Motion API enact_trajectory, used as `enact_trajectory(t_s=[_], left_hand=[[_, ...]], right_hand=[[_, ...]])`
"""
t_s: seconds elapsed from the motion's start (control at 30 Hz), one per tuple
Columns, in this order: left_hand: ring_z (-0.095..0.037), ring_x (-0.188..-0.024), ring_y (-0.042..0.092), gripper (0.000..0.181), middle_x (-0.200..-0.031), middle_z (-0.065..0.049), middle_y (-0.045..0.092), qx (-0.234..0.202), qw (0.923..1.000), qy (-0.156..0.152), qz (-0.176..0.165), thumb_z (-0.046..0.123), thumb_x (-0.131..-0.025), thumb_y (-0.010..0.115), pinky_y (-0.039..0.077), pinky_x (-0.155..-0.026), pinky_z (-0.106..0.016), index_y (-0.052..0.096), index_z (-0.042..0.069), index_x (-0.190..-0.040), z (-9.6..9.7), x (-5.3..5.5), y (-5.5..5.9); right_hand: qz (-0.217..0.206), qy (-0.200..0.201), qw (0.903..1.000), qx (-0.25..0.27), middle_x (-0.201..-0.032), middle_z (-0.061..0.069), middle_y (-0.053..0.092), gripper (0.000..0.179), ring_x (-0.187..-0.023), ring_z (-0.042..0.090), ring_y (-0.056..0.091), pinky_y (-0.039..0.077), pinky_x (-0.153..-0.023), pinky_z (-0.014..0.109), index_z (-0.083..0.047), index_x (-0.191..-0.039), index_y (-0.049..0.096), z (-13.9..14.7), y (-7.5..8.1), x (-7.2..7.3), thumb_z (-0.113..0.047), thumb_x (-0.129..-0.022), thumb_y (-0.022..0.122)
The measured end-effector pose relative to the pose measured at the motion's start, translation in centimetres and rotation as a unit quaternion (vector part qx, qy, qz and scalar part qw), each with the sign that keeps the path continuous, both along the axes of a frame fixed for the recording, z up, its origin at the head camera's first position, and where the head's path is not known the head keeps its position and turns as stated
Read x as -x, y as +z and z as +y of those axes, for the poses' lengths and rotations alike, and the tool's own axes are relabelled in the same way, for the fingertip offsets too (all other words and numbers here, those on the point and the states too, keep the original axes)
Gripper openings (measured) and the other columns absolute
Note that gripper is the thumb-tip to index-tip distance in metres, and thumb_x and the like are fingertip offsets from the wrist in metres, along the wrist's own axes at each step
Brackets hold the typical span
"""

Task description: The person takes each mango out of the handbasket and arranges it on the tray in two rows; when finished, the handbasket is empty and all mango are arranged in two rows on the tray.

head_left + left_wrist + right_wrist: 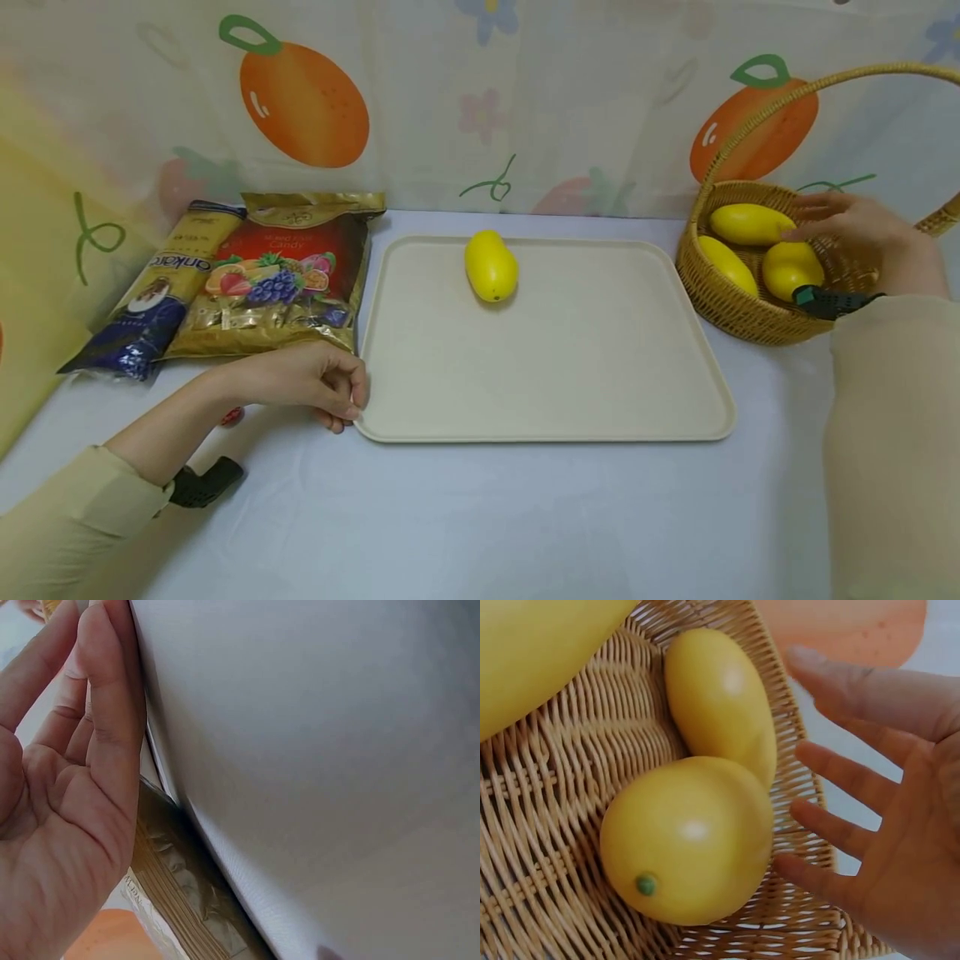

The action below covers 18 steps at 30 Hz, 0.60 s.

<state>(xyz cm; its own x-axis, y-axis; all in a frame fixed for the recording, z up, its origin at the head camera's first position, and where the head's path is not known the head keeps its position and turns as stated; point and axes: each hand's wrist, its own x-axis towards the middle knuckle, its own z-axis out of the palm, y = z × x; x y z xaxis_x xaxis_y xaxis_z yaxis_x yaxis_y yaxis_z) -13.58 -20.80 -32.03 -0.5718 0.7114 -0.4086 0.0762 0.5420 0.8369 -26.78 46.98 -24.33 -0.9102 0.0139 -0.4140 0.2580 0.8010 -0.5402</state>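
My left hand [318,385] pinches the front left corner of a beige tray [570,367], its fingers curled at the rim. One yellow mango-like fruit [491,267] lies near the tray's back edge. At the right, my right hand [870,229] hovers over a wicker basket [783,325] with its fingers spread and nothing held. Inside the basket lie three more yellow fruits, one of them a rounder fruit [686,840] with a green stem tip. Beside it rests a longer yellow fruit [720,697], close to my fingertips in the right wrist view.
Left of the tray lie a red and gold candy bag [277,283] and a blue and gold packet [153,300]. A small red item [232,417] sits under my left forearm. The basket's tall handle [750,125] arches above it. A fruit-patterned cloth [585,108] hangs behind the white table.
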Motion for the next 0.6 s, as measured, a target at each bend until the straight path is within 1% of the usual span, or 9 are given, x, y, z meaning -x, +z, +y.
enact_trajectory(t_s=[0.03, 0.07, 0.2, 0.27, 0.3, 0.4, 0.43, 0.53, 0.6], left_hand=[[-0.014, -0.068, 0.069, 0.020, -0.077, -0.013, 0.071, 0.000, 1.0000, -0.001, 0.000, 0.016, -0.089, 0.072, 0.060, -0.065, -0.027, 0.063, -0.002, -0.094, 0.0, 0.0, 0.0], [-0.014, -0.068, 0.069, 0.020, -0.077, -0.013, 0.071, -0.001, 1.0000, -0.002, 0.000, 0.015, -0.089, 0.072, 0.060, -0.065, -0.027, 0.063, -0.002, -0.094, 0.0, 0.0, 0.0], [-0.014, -0.069, 0.069, 0.020, -0.078, -0.013, 0.071, -0.003, 1.0000, -0.002, -0.004, 0.015, -0.090, 0.072, 0.060, -0.065, -0.027, 0.063, -0.002, -0.095, 0.0, 0.1, -0.1], [-0.014, -0.070, 0.070, 0.021, -0.078, -0.013, 0.071, -0.002, 1.0000, -0.002, -0.006, 0.015, -0.090, 0.072, 0.060, -0.066, -0.027, 0.063, -0.002, -0.095, 0.0, 0.1, -0.2], [-0.014, -0.070, 0.070, 0.021, -0.078, -0.013, 0.071, -0.002, 1.0000, -0.001, -0.007, 0.015, -0.090, 0.072, 0.060, -0.066, -0.027, 0.063, -0.003, -0.095, 0.0, 0.1, -0.2], [-0.015, -0.070, 0.070, 0.021, -0.078, -0.013, 0.071, -0.001, 1.0000, 0.001, -0.010, 0.015, -0.089, 0.072, 0.060, -0.066, -0.027, 0.062, -0.003, -0.095, 0.0, 0.1, -0.2], [-0.014, -0.070, 0.070, 0.021, -0.078, -0.013, 0.071, 0.000, 1.0000, 0.001, -0.010, 0.015, -0.089, 0.072, 0.060, -0.066, -0.027, 0.063, -0.003, -0.095, 0.0, 0.1, -0.2], [-0.014, -0.069, 0.070, 0.020, -0.077, -0.013, 0.071, 0.000, 1.0000, 0.001, -0.009, 0.014, -0.089, 0.072, 0.060, -0.066, -0.027, 0.063, -0.003, -0.095, 0.0, 0.1, -0.2], [-0.014, -0.069, 0.069, 0.020, -0.077, -0.013, 0.071, 0.000, 1.0000, 0.001, -0.008, 0.014, -0.089, 0.072, 0.060, -0.066, -0.027, 0.063, -0.003, -0.095, 0.1, 0.1, -0.1]], right_hand=[[-0.005, 0.000, 1.0000, 0.002, -0.167, 0.009, -0.012, 0.090, -0.149, 0.052, -0.008, 0.007, -0.115, 0.075, -0.025, -0.159, -0.001, 0.1, -0.2, 0.0, -0.052, -0.096, 0.056], [-0.012, 0.002, 0.9999, 0.008, -0.167, 0.010, -0.013, 0.090, -0.149, 0.051, -0.010, 0.005, -0.115, 0.075, -0.024, -0.159, -0.002, 0.2, -0.3, -0.1, -0.051, -0.096, 0.057], [-0.032, -0.002, 0.9993, 0.017, -0.165, 0.010, -0.020, 0.093, -0.150, 0.050, -0.010, 0.007, -0.115, 0.075, -0.025, -0.159, -0.004, 0.3, -1.0, -0.4, -0.050, -0.095, 0.059], [-0.041, 0.001, 0.9990, 0.016, -0.164, 0.014, -0.023, 0.094, -0.149, 0.052, -0.013, 0.008, -0.113, 0.077, -0.025, -0.159, -0.004, 0.4, -1.3, -0.6, -0.049, -0.095, 0.060], [-0.051, -0.003, 0.9985, 0.020, -0.163, 0.014, -0.024, 0.094, -0.149, 0.052, -0.013, 0.011, -0.113, 0.076, -0.027, -0.159, -0.004, 0.4, -1.5, -0.6, -0.049, -0.094, 0.060], [-0.061, 0.015, 0.9980, 0.011, -0.162, 0.023, -0.023, 0.094, -0.146, 0.056, -0.013, 0.012, -0.110, 0.078, -0.022, -0.159, -0.003, 0.6, -1.9, -0.6, -0.046, -0.095, 0.061], [-0.061, 0.019, 0.9979, 0.009, -0.161, 0.025, -0.022, 0.094, -0.145, 0.057, -0.016, 0.009, -0.109, 0.079, -0.020, -0.159, -0.002, 0.6, -2.0, -0.5, -0.044, -0.095, 0.062], [-0.062, 0.032, 0.9976, 0.001, -0.159, 0.032, -0.021, 0.094, -0.143, 0.060, -0.016, 0.005, -0.107, 0.081, -0.013, -0.159, -0.001, 0.7, -2.2, -0.4, -0.040, -0.095, 0.064], [-0.073, 0.025, 0.9970, 0.010, -0.157, 0.030, -0.027, 0.096, -0.142, 0.060, -0.019, 0.003, -0.107, 0.081, -0.015, -0.158, -0.003, 0.7, -2.3, -0.5, -0.038, -0.094, 0.065]])
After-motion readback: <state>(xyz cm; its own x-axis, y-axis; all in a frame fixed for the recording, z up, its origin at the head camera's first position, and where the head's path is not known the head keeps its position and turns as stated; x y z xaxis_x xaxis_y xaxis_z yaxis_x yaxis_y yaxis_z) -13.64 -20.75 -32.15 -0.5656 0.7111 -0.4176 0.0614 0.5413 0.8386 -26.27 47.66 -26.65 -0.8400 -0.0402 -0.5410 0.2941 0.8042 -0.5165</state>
